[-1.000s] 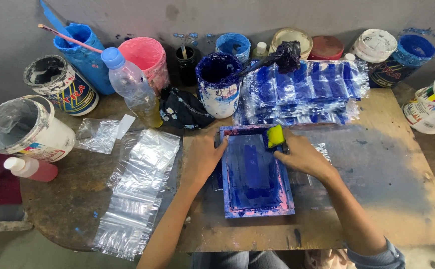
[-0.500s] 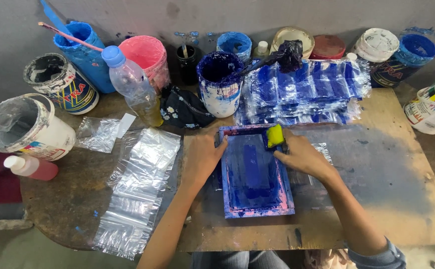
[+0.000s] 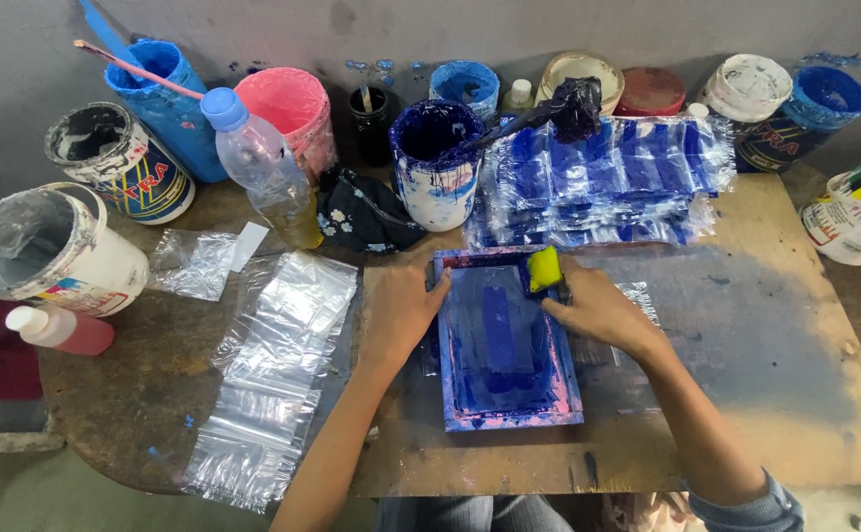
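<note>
A small printing screen frame (image 3: 505, 340), smeared blue and pink, lies flat on the wooden board (image 3: 765, 374) in the head view. My left hand (image 3: 401, 307) presses down on the frame's left edge. My right hand (image 3: 596, 307) grips a yellow squeegee (image 3: 544, 268) at the frame's far right corner. A streak of blue ink runs down the middle of the mesh. A clear plastic bag (image 3: 637, 296) pokes out from under the frame on the right.
A stack of blue-printed plastic bags (image 3: 603, 182) lies behind the frame. Clear unprinted bags (image 3: 273, 374) are spread to the left. Several paint buckets line the back wall, among them a blue ink tub (image 3: 435, 163), next to a plastic bottle (image 3: 263, 167). A white bucket (image 3: 46, 246) stands at far left.
</note>
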